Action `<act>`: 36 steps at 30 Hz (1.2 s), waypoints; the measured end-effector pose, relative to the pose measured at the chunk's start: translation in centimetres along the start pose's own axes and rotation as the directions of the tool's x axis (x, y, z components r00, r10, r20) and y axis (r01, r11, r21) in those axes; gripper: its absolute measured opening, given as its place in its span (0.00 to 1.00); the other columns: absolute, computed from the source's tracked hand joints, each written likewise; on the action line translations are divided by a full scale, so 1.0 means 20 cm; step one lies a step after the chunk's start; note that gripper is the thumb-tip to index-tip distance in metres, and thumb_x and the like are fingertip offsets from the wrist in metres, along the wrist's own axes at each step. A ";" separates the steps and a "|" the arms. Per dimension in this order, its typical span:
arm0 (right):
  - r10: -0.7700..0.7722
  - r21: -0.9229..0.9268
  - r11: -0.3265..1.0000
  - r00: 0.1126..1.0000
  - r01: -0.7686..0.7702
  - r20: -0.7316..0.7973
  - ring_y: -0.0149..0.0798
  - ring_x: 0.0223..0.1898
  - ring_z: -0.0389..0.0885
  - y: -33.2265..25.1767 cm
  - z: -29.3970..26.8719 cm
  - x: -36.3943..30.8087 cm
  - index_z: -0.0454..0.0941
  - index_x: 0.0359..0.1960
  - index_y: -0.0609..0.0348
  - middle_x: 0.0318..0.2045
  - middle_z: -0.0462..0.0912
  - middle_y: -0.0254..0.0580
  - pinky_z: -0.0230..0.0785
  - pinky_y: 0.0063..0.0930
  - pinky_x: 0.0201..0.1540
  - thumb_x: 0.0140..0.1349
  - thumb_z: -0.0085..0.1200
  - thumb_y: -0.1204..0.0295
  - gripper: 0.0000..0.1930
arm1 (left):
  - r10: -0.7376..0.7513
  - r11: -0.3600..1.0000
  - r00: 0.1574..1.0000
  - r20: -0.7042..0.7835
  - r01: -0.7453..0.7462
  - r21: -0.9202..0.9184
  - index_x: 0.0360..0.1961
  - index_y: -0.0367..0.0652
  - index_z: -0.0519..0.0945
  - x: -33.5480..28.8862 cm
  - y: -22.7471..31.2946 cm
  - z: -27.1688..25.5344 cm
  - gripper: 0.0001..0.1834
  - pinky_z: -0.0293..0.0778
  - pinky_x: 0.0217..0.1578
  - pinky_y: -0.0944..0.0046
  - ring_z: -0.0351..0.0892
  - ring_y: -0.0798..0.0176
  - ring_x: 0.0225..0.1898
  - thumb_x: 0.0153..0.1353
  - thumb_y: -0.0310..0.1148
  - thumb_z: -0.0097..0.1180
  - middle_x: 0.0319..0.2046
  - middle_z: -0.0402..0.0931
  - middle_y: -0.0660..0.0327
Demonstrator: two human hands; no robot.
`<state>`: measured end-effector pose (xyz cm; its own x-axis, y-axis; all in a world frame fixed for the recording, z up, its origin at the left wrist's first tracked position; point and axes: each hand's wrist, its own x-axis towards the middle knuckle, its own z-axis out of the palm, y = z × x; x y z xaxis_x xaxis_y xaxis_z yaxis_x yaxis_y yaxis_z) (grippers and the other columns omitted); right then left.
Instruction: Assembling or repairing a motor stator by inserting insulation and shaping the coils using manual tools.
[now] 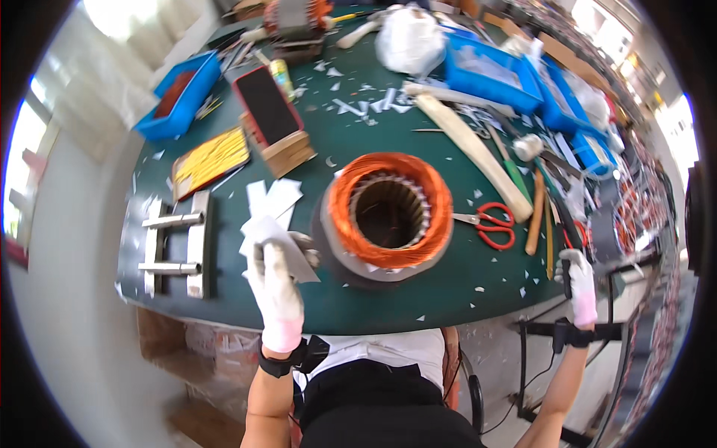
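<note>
My left hand (pixel 275 287), in a white glove, is closed on a sheet of white insulation paper (pixel 287 243). More white paper pieces (pixel 278 198) lie on the table just beyond it. To its right stands a motor stator (pixel 340 257) with a thick ring of orange copper winding (pixel 437 198) on top and slots around its open bore. At the table's right edge, my gloved right hand (pixel 579 287) is closed around a black-handled tool (pixel 567 278); its working end cannot be made out.
Red-handled scissors (pixel 494 226) lie right of the stator, near a long wooden stick (pixel 478 157). A phone (pixel 267 106) leans on a wooden block (pixel 287 154). A metal frame (pixel 198 246) sits at left. Blue trays (pixel 183 112) and another wound stator (pixel 299 19) stand farther back.
</note>
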<state>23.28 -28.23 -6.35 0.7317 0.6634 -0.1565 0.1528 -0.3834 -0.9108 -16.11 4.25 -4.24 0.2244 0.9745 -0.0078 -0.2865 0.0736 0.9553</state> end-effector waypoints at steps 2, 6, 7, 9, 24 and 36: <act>-0.086 0.242 0.968 0.994 0.068 0.067 0.34 0.39 0.77 -0.18 0.12 -0.02 0.67 0.51 0.68 0.40 0.75 0.45 0.74 0.26 0.42 0.56 0.59 0.59 0.28 | -0.002 1.000 1.000 0.001 0.002 -0.031 0.41 0.38 0.68 -0.01 -0.05 -0.07 0.13 0.71 0.28 0.69 0.73 0.69 0.24 0.68 0.38 0.40 0.28 0.75 0.58; -0.248 0.321 0.924 0.964 0.206 0.095 0.34 0.43 0.77 -0.48 0.29 -0.05 0.62 0.58 0.66 0.44 0.74 0.43 0.71 0.21 0.45 0.50 0.66 0.65 0.36 | -0.085 0.996 0.996 -0.030 0.084 -0.020 0.38 0.37 0.71 -0.07 -0.10 -0.11 0.11 0.70 0.28 0.71 0.73 0.71 0.25 0.66 0.35 0.41 0.27 0.75 0.61; -0.281 0.289 0.923 0.958 0.253 0.061 0.31 0.39 0.76 -0.56 0.32 -0.06 0.65 0.56 0.64 0.41 0.74 0.41 0.71 0.21 0.45 0.52 0.64 0.69 0.31 | -0.075 0.997 0.997 -0.016 0.076 0.012 0.38 0.37 0.72 -0.08 -0.10 -0.12 0.11 0.70 0.29 0.72 0.73 0.71 0.27 0.66 0.34 0.41 0.28 0.75 0.61; -0.434 0.113 0.891 0.898 0.440 -0.075 0.27 0.33 0.72 -0.65 0.38 -0.05 0.68 0.50 0.63 0.35 0.73 0.36 0.70 0.19 0.42 0.55 0.59 0.74 0.21 | -0.036 0.995 0.997 0.065 0.030 0.093 0.43 0.36 0.73 -0.12 -0.10 -0.09 0.11 0.69 0.41 0.70 0.74 0.70 0.37 0.63 0.26 0.41 0.37 0.76 0.59; -0.437 0.198 0.892 0.887 0.406 0.150 0.22 0.21 0.64 -0.86 0.81 0.11 0.66 0.27 0.57 0.22 0.65 0.29 0.57 0.17 0.23 0.67 0.40 0.60 0.15 | 0.695 0.373 0.519 0.498 -0.852 0.367 0.32 0.32 0.72 0.02 -0.23 0.00 0.10 0.65 0.55 0.49 0.67 0.37 0.56 0.48 0.12 0.49 0.47 0.72 0.46; -0.106 0.027 0.994 0.867 0.107 0.486 0.25 0.37 0.71 -0.58 1.22 0.64 0.70 0.43 0.62 0.38 0.75 0.33 0.66 0.21 0.43 0.62 0.47 0.67 0.13 | 0.076 0.855 0.982 0.173 -0.154 0.496 0.50 0.31 0.70 0.23 -0.25 -0.15 0.18 0.65 0.49 0.64 0.71 0.60 0.45 0.65 0.33 0.44 0.41 0.72 0.51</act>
<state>14.65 0.38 -7.14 0.2953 0.9286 -0.2246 0.2122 -0.2930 -0.9323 -16.50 9.09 -9.91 0.3594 0.9259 0.1165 0.1825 -0.1921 0.9642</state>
